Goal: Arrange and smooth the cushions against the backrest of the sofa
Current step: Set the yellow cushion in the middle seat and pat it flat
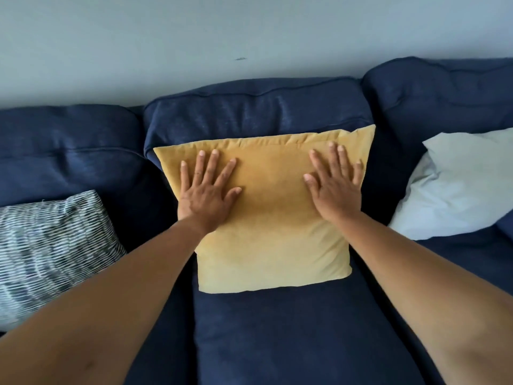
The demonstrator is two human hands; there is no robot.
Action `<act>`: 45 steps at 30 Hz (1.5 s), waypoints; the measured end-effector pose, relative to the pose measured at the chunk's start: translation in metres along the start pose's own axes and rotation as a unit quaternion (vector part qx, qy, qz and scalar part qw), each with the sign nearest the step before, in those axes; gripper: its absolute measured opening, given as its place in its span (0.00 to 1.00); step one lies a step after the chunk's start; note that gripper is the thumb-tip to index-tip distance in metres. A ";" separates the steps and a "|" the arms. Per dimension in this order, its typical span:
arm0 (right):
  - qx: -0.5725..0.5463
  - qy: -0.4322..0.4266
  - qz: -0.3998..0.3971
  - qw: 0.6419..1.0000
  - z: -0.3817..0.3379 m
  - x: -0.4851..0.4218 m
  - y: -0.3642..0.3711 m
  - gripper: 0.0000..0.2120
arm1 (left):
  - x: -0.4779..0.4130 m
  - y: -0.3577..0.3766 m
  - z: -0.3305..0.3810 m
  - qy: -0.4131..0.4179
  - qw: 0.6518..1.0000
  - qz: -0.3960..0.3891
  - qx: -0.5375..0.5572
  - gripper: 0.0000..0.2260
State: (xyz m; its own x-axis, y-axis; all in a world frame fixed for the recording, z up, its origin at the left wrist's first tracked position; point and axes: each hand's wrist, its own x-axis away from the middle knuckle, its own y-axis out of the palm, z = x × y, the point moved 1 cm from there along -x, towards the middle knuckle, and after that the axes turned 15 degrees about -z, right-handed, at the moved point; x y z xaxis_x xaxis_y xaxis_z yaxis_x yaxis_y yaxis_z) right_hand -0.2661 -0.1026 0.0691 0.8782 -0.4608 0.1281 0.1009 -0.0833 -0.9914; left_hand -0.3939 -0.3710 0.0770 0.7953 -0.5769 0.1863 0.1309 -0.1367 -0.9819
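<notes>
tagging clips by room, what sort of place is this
Most likely a home living room. A navy sofa stands against a plain wall, with a yellow cushion, a striped cushion and a white cushion on it.

The sofa (277, 329) is dark navy blue, plain throughout. At its centre sits a mustard-yellow cushion (273, 232), unpatterned. At nine o'clock lies a cushion (52, 245) in broken black-and-white stripes. At three o'clock is a plain white cushion (458, 187). The wall (194, 37) is pale grey-blue, with one small dark mark (240, 59).
</notes>
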 end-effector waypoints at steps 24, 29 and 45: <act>-0.605 0.253 -0.117 0.746 0.029 0.056 -0.029 0.58 | 0.046 -0.015 0.037 -0.107 0.963 0.034 0.245 0.45; -0.692 0.176 -0.134 0.687 0.029 0.035 -0.024 0.36 | 0.060 0.005 0.041 -0.222 0.784 0.030 0.579 0.58; -0.550 0.119 -0.075 0.823 0.060 0.022 -0.031 0.41 | 0.053 -0.019 0.112 -0.339 0.838 0.136 0.405 0.47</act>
State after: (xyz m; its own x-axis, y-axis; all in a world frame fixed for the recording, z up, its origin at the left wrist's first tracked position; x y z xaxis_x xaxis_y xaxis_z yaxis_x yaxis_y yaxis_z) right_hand -0.2219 -0.0576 0.1010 0.7653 -0.5211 0.3779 -0.3994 -0.8448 -0.3562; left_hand -0.2882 -0.3087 0.1021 0.9786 0.1302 0.1595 0.0299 0.6765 -0.7358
